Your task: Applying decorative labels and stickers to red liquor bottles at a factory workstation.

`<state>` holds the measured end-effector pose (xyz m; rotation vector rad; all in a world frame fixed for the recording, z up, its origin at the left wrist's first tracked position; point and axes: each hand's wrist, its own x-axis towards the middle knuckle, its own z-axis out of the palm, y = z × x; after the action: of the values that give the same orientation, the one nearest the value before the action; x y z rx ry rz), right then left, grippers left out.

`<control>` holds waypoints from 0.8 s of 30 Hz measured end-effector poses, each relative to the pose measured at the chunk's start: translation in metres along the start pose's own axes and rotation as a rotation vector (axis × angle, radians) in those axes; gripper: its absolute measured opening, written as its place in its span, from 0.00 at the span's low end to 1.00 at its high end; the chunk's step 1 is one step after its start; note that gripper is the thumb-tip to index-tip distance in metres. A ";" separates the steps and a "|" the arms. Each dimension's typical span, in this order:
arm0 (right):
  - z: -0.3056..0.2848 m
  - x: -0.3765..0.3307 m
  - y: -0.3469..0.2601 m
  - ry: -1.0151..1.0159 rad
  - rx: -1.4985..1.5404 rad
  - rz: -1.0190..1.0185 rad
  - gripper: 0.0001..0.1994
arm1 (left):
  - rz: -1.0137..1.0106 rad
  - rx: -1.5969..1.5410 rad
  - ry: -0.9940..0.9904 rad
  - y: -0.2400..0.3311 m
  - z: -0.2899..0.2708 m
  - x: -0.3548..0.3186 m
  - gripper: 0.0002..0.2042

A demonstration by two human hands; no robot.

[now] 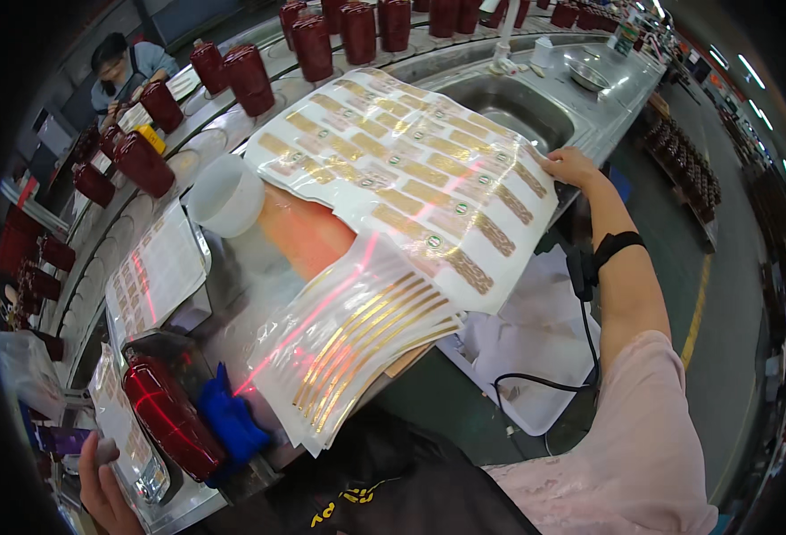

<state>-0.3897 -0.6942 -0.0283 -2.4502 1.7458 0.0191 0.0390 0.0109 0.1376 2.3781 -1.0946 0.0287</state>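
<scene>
With the fingers of my right hand (573, 168) I pinch the right edge of a large glossy white sheet of gold decals (411, 169), which spreads over the worktop toward the sink. My left hand (108, 495) is at the lower left, fingers raised and apart with nothing seen in them; part of it is cut off by the dark rim. Beside it lie a smaller decal sheet (121, 419) and a dark red glass bottle (170, 415) on its side, resting by a blue support (233, 419). Clear sheets with gold strips (357, 348) fan out in front of me.
A translucent white tub (226, 196) stands beside an orange surface (304, 232). Another decal sheet (157, 272) lies left. Red bottles (250, 80) line a curved conveyor (90, 267); a co-worker (130, 71) sits beyond. A metal sink (509, 107) is behind; a white bin (536, 339) sits below right.
</scene>
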 end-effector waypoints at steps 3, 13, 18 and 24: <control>0.005 0.011 0.003 0.142 0.137 0.006 0.18 | -0.159 -0.045 0.110 -0.027 0.000 -0.028 0.18; 0.009 0.036 -0.007 0.234 -0.234 0.118 0.17 | -0.243 -0.147 0.169 -0.048 0.026 -0.064 0.15; -0.035 0.002 -0.177 0.390 0.351 -0.635 0.21 | -0.246 -0.379 0.324 -0.047 0.055 -0.059 0.16; -0.006 -0.065 -0.430 -0.138 0.176 -1.011 0.36 | -0.229 -0.562 0.325 -0.056 0.096 -0.070 0.16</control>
<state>-0.0069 -0.4959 0.0271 -2.7884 0.3029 -0.0616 0.0139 0.0458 0.0133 1.8886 -0.5759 0.0228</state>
